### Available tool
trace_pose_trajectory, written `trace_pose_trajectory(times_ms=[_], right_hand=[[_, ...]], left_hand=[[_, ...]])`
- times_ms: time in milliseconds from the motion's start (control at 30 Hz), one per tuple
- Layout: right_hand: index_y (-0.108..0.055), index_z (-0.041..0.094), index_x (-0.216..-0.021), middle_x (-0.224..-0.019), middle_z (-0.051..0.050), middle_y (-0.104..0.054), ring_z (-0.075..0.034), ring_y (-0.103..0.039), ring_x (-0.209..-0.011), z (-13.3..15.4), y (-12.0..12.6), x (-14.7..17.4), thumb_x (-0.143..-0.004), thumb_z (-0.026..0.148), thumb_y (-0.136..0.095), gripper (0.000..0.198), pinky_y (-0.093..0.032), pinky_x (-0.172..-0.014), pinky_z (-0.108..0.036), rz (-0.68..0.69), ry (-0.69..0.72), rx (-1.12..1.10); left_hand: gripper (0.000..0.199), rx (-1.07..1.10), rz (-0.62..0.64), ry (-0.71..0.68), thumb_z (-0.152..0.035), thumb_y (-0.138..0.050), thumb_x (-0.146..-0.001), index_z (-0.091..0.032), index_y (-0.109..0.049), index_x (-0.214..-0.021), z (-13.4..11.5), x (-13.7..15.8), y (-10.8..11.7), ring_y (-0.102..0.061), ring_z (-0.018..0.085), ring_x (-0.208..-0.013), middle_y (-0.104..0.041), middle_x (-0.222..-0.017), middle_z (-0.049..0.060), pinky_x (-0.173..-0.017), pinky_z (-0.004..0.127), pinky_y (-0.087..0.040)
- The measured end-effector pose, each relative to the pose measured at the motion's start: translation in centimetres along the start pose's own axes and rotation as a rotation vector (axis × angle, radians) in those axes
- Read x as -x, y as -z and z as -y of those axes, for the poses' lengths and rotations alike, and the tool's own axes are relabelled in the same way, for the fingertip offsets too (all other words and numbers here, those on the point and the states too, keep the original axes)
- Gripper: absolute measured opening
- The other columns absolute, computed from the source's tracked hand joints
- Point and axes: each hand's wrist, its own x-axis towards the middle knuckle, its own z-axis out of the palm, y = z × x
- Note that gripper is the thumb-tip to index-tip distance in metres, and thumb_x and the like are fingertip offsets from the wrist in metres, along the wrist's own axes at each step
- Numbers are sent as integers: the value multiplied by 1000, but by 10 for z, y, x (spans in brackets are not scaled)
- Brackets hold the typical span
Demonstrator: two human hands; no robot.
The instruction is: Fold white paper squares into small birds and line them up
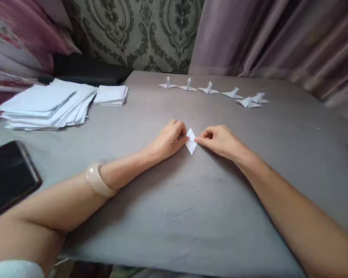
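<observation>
Though partly thumb-hidden, folded paper (191,147) between pinching left hand (170,140) and right hand (220,141).

Little paper diamond (191,148), pinched from both sides
We've got our left hand (171,139) on one edge and our right hand (217,139) on the other, grey tabletop (162,224) underneath. Farther back we can see six folded paper figures (209,90), the last two bunched up at the right end. Off to our left: a big messy paper stack (43,106), a smaller stack (110,95) and a dark phone (10,175).
</observation>
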Motion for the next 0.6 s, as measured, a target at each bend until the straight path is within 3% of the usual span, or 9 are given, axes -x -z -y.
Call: trace_pose_trajectory(times_ms=[200,300,433,600], right_hand=[[-69,19,-85,-70,0,-64,-11,-51,-55,-9,2,4,-75,36,-63,21,-39,-53,-25,-45,34,-176],[-70,19,-92,-87,-3,-69,-12,-57,-65,-13,-5,12,-82,24,-55,19,-45,-64,-27,-184,195,-199],[-70,25,-104,-106,-3,-67,-16,-61,-93,-12,-15,26,-88,13,-45,32,-45,-76,-29,-197,481,71],[-66,28,-115,-107,-5,-66,-20,-57,-95,-6,-17,36,-94,19,-42,33,-33,-54,-28,-204,482,467]], left_hand=[[26,-125,212,-239,-15,-35,-93,-17,-61,-98,-9,-1,8,-55,18,-93,-60,-100,7,-76,28,-45],[31,-256,265,-307,-10,-35,-91,-16,-63,-102,-14,2,14,-54,19,-93,-61,-102,8,-72,27,-44],[33,-414,298,-373,-9,-36,-91,-15,-65,-107,-17,6,21,-52,20,-90,-61,-101,10,-64,27,-42],[33,-487,312,-387,-11,-38,-92,-14,-68,-105,-13,11,26,-55,21,-90,-63,-97,9,-62,28,-42]])
